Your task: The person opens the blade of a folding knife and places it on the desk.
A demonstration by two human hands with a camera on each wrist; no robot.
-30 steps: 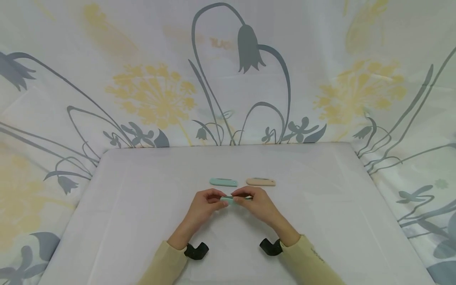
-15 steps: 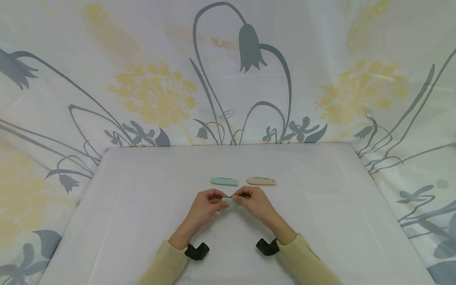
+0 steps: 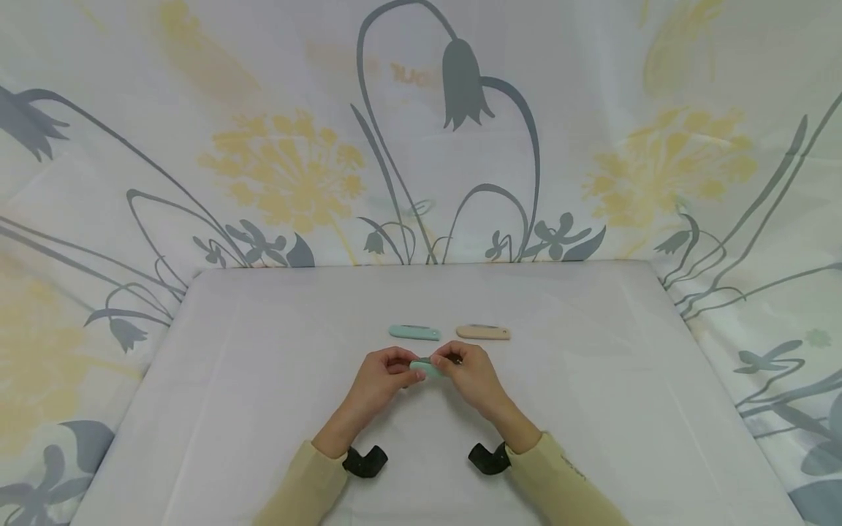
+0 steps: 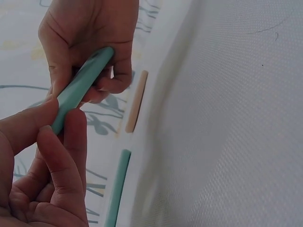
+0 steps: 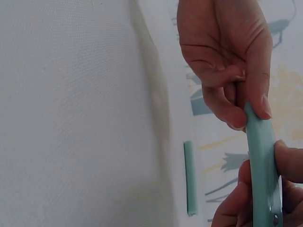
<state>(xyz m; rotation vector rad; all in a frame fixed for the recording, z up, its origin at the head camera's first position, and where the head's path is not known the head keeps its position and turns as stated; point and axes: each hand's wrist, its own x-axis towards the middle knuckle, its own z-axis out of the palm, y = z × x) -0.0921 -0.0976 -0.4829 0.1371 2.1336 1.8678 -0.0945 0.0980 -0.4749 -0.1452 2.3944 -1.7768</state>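
Note:
A mint-green folding knife point(image 3: 427, 367) is held between both hands over the near middle of the table. My left hand point(image 3: 381, 372) pinches its left end between thumb and fingers. On the other end, my right hand point(image 3: 476, 372) grips with thumb and fingertips, at the slotted edge where a dark strip shows in the head view. In the right wrist view, the handle of the held knife point(image 5: 261, 161) has a small hole near its lower end. Just beyond the hands lie a second mint-green folding knife point(image 3: 414, 333) and a peach folding knife point(image 3: 483, 333), side by side.
A white cloth covers the table point(image 3: 263, 380). Behind it hangs a curtain point(image 3: 289, 168) printed with grey and yellow flowers, which also runs along both sides. Black wrist mounts point(image 3: 365, 463) sit at the cuffs of the pale yellow sleeves point(image 3: 305, 482).
My right hand and wrist have shifted slightly left while keeping hold of the folding knife. The left hand stays nearly in place, and the two knives on the table have not been moved.

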